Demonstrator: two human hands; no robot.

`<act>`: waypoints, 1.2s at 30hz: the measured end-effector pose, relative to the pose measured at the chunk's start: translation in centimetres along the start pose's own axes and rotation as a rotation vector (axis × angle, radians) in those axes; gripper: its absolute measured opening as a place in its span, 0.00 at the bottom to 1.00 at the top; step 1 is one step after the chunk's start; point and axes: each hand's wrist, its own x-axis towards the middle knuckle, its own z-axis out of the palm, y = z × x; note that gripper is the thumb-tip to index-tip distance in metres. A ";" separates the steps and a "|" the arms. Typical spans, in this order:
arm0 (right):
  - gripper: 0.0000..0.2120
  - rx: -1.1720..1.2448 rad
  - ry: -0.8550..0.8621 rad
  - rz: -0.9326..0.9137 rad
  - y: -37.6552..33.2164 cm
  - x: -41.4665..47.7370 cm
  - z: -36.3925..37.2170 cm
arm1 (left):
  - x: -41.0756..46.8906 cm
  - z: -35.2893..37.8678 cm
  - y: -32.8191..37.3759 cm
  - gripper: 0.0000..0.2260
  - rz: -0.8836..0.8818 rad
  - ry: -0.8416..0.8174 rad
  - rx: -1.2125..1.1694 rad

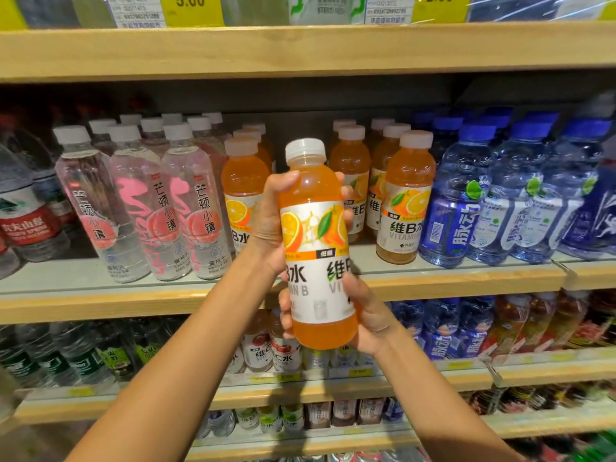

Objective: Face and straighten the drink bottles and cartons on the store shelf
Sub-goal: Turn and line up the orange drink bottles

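Stocked shelf [100, 305] behind: left hand [270, 228] grips the orange bottle [315, 235] high, right hand [370, 315] grasps its base; bottle upright, label seam outward, orange row [405, 195] just beyond both hands.

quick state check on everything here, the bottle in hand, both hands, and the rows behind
held orange bottle: off the shelf, upright, cap on, label seam toward camera
left hand: grips the bottle's upper half
right hand: grips the bottle's base
shelved orange bottles: upright, capped, labels forward
pink peach bottles: standing, capped, labels forward
blue bottles: standing, blue caps on
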 end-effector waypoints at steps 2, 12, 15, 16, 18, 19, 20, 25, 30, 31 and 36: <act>0.33 -0.035 0.036 -0.017 0.1 0.1 0.3 | 0.0 -0.4 -0.3 0.28 -0.011 -0.025 0.009; 0.17 -0.570 0.633 -0.295 -1.3 -0.6 0.9 | -1.2 -1.2 0.0 0.22 0.230 0.609 0.679; 0.21 -0.737 0.792 -0.330 -1.3 -0.3 0.8 | -1.1 -0.3 -0.4 0.20 0.319 0.696 0.842; 0.23 -0.794 0.849 -0.334 -1.1 -0.1 0.7 | -1.0 0.1 -0.7 0.22 0.330 0.701 0.873; 0.25 -0.932 0.975 -0.340 -0.5 0.1 0.8 | -0.5 0.9 -1.4 0.24 0.346 0.726 0.876; 0.24 -1.014 1.034 -0.338 -0.2 0.2 0.8 | -0.3 1.2 -1.8 0.24 0.360 0.763 0.864; 0.24 -1.083 1.077 -0.330 0.1 0.2 0.8 | 0.0 1.4 -2.0 0.23 0.377 0.808 0.848; 0.29 -1.150 1.062 -0.311 1.2 0.3 1.2 | 0.7 1.5 -2.3 0.15 0.474 0.882 0.760; 0.30 -0.650 0.687 -0.252 -0.5 -1.3 0.6 | -0.2 1.1 -0.9 0.14 0.362 0.748 0.621; 0.32 -0.490 0.585 -0.206 -0.9 -1.6 0.3 | -0.4 1.0 -0.5 0.20 0.295 0.675 0.537; 0.42 0.107 0.145 -0.065 -1.3 -1.8 -0.5 | -0.8 0.2 0.7 0.33 0.087 0.212 0.190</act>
